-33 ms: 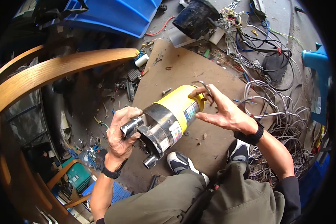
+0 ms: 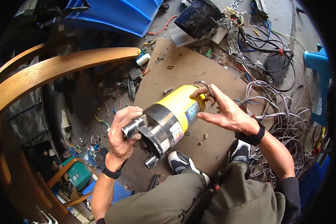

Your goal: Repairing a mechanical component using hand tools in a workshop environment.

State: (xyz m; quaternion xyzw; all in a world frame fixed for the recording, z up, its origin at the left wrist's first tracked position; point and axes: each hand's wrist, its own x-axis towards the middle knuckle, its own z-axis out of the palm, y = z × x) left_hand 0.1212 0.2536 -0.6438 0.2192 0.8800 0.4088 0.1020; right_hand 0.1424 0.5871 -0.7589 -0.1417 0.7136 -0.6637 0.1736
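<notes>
A cylindrical pump [image 2: 176,115] with a yellow upper body and a shiny steel lower end lies tilted above a brown board [image 2: 183,63]. My left hand [image 2: 120,135] grips the short steel pipe stub [image 2: 132,127] at its lower end. My right hand [image 2: 227,112] holds the yellow end, with its fingers at the thin metal handle loop [image 2: 206,86]. A second steel stub [image 2: 151,161] sticks out below the pump. Both wrists wear black bands.
A tangle of grey and white wires [image 2: 283,112] lies at the right. A curved wooden rail [image 2: 59,69] arcs at the left over scattered scrap. A blue bin [image 2: 115,15] and a black bucket [image 2: 198,16] stand at the back. My shoes [image 2: 181,162] rest on the board.
</notes>
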